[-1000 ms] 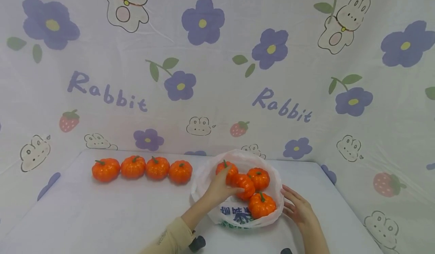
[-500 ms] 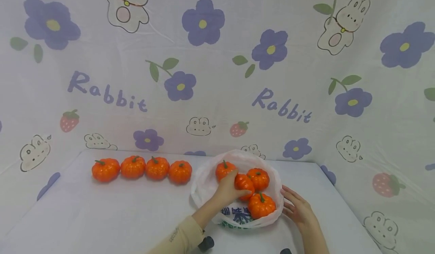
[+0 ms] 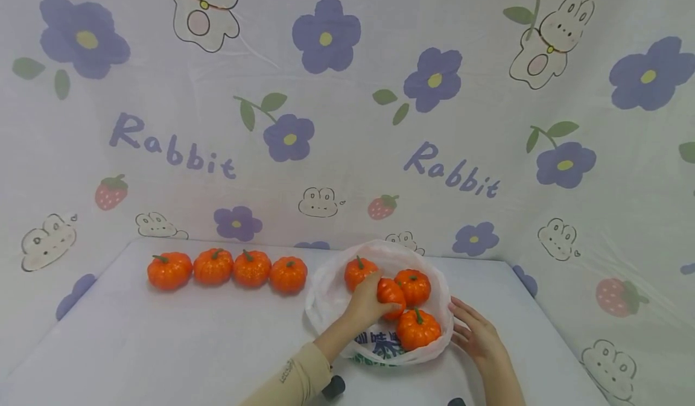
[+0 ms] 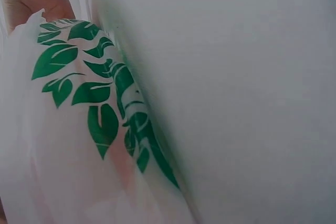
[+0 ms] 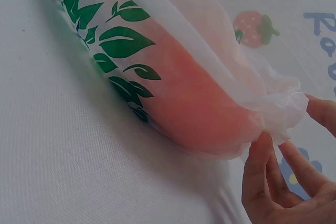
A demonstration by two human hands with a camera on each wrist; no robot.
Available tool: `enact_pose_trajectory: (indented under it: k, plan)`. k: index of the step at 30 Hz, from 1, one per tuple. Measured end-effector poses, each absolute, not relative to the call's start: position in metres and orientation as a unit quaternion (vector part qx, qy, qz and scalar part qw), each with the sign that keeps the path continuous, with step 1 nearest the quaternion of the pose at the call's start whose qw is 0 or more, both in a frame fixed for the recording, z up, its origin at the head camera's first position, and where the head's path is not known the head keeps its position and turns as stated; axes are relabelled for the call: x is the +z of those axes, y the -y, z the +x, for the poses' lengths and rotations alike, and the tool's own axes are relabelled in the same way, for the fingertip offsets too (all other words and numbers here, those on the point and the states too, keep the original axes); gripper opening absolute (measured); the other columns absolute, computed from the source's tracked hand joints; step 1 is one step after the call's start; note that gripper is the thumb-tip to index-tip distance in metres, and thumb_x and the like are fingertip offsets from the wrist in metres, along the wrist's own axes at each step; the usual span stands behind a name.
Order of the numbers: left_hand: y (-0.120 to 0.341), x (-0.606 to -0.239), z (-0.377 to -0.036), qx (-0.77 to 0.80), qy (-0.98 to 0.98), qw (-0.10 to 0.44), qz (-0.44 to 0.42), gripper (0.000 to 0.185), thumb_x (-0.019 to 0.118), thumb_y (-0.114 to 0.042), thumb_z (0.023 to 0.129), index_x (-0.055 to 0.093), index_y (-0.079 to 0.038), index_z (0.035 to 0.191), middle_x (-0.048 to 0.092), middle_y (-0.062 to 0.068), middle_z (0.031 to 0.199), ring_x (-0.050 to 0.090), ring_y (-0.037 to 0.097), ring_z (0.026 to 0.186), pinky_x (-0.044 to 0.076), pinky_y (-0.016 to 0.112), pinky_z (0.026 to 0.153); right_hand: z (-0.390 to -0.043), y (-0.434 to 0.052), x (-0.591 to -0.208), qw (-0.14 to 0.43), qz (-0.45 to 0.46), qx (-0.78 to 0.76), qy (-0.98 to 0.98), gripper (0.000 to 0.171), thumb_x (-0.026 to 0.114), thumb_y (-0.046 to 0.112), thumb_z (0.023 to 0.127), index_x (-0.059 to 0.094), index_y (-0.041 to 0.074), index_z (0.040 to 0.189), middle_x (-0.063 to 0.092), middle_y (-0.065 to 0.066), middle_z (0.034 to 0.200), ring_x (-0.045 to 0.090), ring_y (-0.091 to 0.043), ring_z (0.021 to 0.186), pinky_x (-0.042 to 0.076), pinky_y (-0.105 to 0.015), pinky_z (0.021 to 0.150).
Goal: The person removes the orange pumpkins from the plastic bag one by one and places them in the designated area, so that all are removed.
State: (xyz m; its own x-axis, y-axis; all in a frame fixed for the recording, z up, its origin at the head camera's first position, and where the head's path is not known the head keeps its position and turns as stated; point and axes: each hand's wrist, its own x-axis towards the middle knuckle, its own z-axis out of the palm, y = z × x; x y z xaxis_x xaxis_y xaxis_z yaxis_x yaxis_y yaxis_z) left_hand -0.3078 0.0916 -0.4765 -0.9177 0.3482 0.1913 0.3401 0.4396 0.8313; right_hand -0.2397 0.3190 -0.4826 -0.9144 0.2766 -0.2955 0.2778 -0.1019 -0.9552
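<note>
Inside the bag [image 3: 331, 291], the left hand [image 3: 365, 302] has closed further around its pumpkin [image 3: 392, 294].

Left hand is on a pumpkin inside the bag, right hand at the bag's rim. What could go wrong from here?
1. The left hand grips one pumpkin packed against three others in the plastic bag; lifting it may roll the neighbours.
2. The right hand only touches the thin bag rim with straight fingers, so the bag could drag along or collapse.
3. A loose pumpkin could roll toward the row of four pumpkins.
</note>
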Motion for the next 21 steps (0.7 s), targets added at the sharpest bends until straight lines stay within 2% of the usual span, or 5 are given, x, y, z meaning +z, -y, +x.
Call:
enact_pose_trajectory:
  k: [5, 12, 18, 21]
  plan:
    - [-0.088, -0.477, -0.307, 0.478, -0.854, 0.002, 0.205, 0.076, 0.077, -0.018, 0.083, 0.038, -0.002, 0.147, 0.046, 0.015, 0.149, 0.047, 0.032, 0.137, 0.042, 0.05, 0.112, -0.24, -0.319, -0.483, 0.0, 0.21, -0.715, -0.667, 0.077, 0.071, 0.048, 0.085, 0.041, 0.019, 0.149, 0.034, -0.005, 0.154, 0.054, -0.016, 0.111, 0.052, -0.024, 0.092]
    - [-0.079, -0.475, -0.302, 0.467, -0.862, 0.008, 0.198, 0.075, 0.08, -0.019, 0.081, 0.042, -0.002, 0.143, 0.051, 0.015, 0.144, 0.051, 0.031, 0.133, 0.045, 0.049, 0.11, -0.24, -0.319, -0.484, 0.009, 0.206, -0.714, -0.669, 0.084, 0.071, 0.051, 0.084, 0.036, 0.017, 0.152, 0.028, -0.007, 0.159, 0.051, -0.018, 0.115, 0.048, -0.03, 0.103]
    - [-0.066, -0.473, -0.301, 0.47, -0.865, 0.032, 0.172, 0.08, 0.081, -0.024, 0.08, 0.04, -0.002, 0.145, 0.049, 0.017, 0.146, 0.051, 0.033, 0.132, 0.045, 0.051, 0.109, -0.239, -0.32, -0.485, 0.007, 0.206, -0.713, -0.67, 0.082, 0.071, 0.049, 0.085, 0.036, 0.017, 0.151, 0.029, -0.007, 0.158, 0.055, -0.015, 0.11, 0.052, -0.023, 0.093]
    - [-0.06, -0.473, -0.302, 0.476, -0.863, 0.052, 0.162, 0.083, 0.081, -0.024, 0.08, 0.038, -0.003, 0.147, 0.046, 0.017, 0.148, 0.049, 0.034, 0.133, 0.044, 0.052, 0.11, -0.24, -0.32, -0.485, 0.007, 0.201, -0.711, -0.674, 0.081, 0.069, 0.049, 0.087, 0.035, 0.016, 0.152, 0.028, -0.008, 0.159, 0.054, -0.016, 0.112, 0.051, -0.026, 0.097]
